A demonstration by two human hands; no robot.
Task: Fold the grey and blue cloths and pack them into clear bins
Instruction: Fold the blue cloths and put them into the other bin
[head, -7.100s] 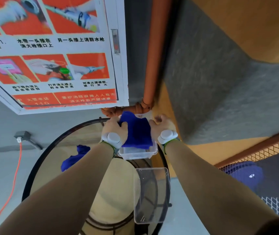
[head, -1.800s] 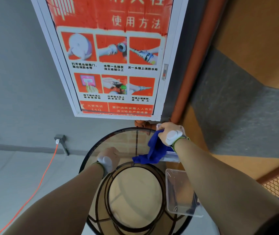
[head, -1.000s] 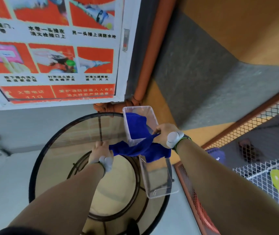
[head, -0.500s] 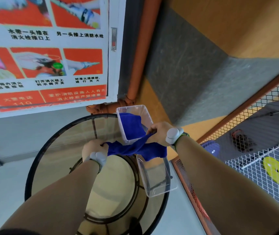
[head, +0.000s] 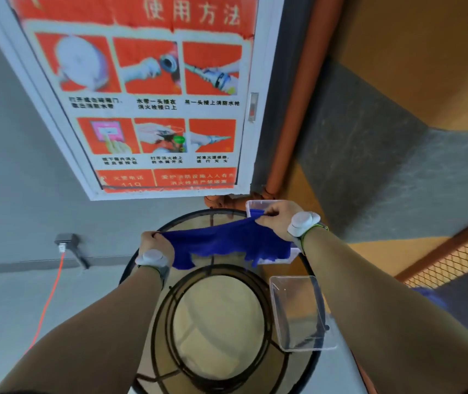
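A blue cloth [head: 224, 243] hangs stretched between my two hands above the round glass table [head: 193, 220]. My left hand [head: 154, 245] pinches its left corner and my right hand [head: 277, 220] pinches its right corner, both shut on the fabric. Behind the cloth, at the table's far right, stands a clear bin [head: 255, 204] with some blue fabric showing inside; most of it is hidden by the cloth and my right hand. A second clear bin [head: 298, 311] sits empty at the table's right edge, nearer to me.
A fire-hose cabinet with an orange instruction poster [head: 156, 95] fills the wall behind the table. An orange pipe [head: 292, 123] runs down beside it. An orange cable [head: 46, 300] lies on the floor at left. Orange mesh fencing [head: 454, 260] is at right.
The cloth was bunched and slack between my hands beside the far bin; now both hands have lifted and pulled apart, spreading it wide. The camera has tilted up and left.
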